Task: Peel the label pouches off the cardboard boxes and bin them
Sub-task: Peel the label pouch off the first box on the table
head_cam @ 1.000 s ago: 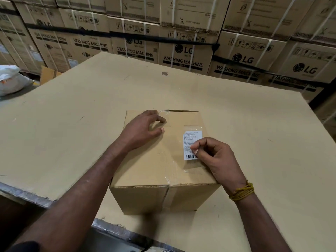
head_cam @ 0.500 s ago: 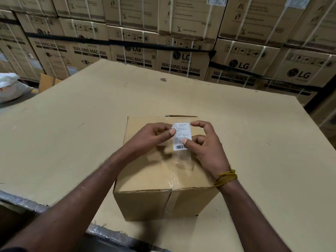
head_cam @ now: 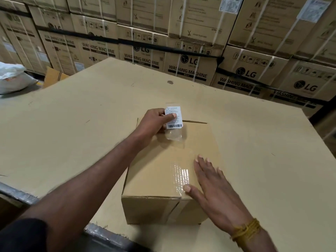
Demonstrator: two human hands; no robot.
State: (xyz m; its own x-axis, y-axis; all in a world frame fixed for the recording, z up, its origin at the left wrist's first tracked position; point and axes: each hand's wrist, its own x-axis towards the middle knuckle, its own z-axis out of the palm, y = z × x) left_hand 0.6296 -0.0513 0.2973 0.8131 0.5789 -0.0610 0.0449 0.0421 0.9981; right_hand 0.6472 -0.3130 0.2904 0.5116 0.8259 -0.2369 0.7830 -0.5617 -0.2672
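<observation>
Nearest to the camera, the right hand point(head_cam: 216, 190) lies flat on the near right part of the cardboard box point(head_cam: 171, 171), with its fingers point(head_cam: 203, 164) straight and spread, holding nothing. The palm hangs partly over the near right corner, so if the person leans on it the box could tip or slide on the smooth cardboard surface point(head_cam: 72, 124). Just left of this hand a strip of clear tape point(head_cam: 180, 177) shines along the box seam; a careless pull there could open the flaps, which the task does not ask for.

Further away, the left hand point(head_cam: 154, 124) holds the label pouch point(head_cam: 173, 118) above the far edge of the box, thumb and fingers pinched on it. The pouch looks free of the box, though its clear lower end hangs close to the top, and its sticky side could catch there again or cling to the fingers at the moment of dropping it.

No bin is visible. Only a white sack point(head_cam: 12, 79) lies far left, before the stacked washing machine cartons point(head_cam: 190, 66), so the pouch may be thrown short.
</observation>
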